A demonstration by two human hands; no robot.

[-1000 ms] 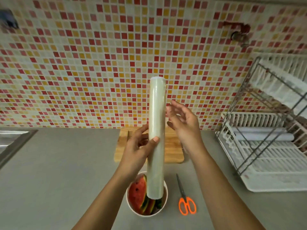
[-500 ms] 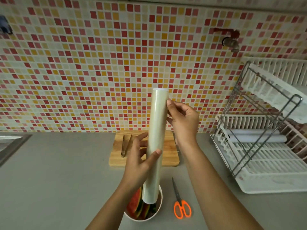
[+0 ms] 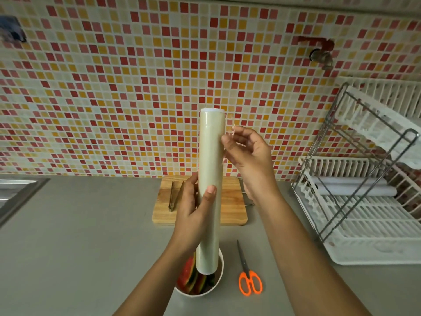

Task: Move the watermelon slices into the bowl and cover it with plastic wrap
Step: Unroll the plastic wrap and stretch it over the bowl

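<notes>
I hold a long pale roll of plastic wrap [image 3: 210, 156] upright above the counter, my left hand [image 3: 193, 215] shut around its middle. My right hand [image 3: 248, 156] is at the roll's upper right side, its fingertips pinching the loose clear edge of the film. Below the roll stands a white bowl [image 3: 219, 279] with watermelon slices [image 3: 189, 277] standing in it; the roll and my left arm hide part of the bowl.
Orange-handled scissors [image 3: 249, 281] lie right of the bowl. A wooden cutting board [image 3: 234, 201] with metal tongs [image 3: 174, 197] sits near the tiled wall. A white dish rack [image 3: 364, 213] fills the right side, a sink edge [image 3: 18, 190] the far left.
My right hand has closed onto the roll's upper side and pinched the film edge. The view has shifted, so the bowl sits lower in frame.
</notes>
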